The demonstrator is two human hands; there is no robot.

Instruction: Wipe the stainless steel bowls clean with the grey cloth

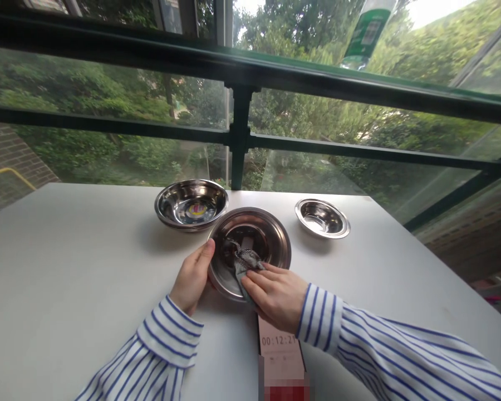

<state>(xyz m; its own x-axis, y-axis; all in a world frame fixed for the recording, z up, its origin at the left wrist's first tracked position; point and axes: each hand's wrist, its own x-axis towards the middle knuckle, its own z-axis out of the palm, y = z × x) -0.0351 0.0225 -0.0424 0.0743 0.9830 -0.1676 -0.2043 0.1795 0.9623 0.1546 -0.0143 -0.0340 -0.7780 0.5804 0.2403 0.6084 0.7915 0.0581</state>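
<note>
A shiny metal bowl (275,239) is in front of me, tilted a little toward me. My left hand (194,275) grips its left rim, thumb on top and the other fingers hidden beneath. Inside the bowl, my right hand (275,292) presses a crumpled grey cloth (248,262) against the metal, its fingers closed over the cloth. Under the right wrist lies a phone (280,348) showing a running time.
Behind and to the left sits a stack of metal bowls (192,203) with a colourful sticker inside. A smaller metal bowl (322,218) stands at the right on the white table (87,289). Beyond are a dark green railing (150,67) and a bottle (367,36) on it.
</note>
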